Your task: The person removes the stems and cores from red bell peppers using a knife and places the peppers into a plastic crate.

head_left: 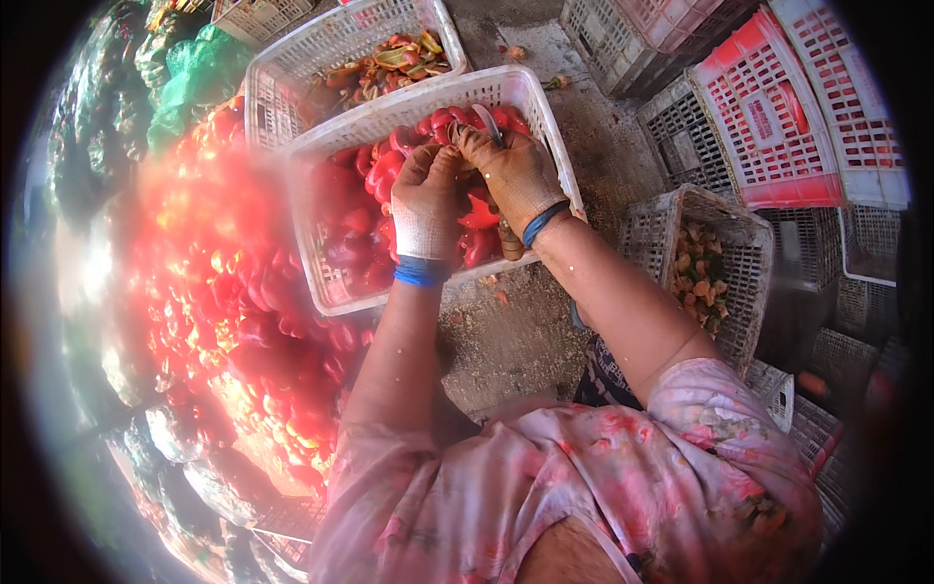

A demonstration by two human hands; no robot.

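Right hand [518,181]: grip closed around knife [488,125] | left hand [426,200]: fingers bent, grip unclear | both over crate [553,139] of peppers [384,175]

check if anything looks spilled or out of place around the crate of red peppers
Some spillage: two small scraps lie loose on the floor by the far right corner of the pepper crate. They look stray because similar cuttings sit inside another crate.
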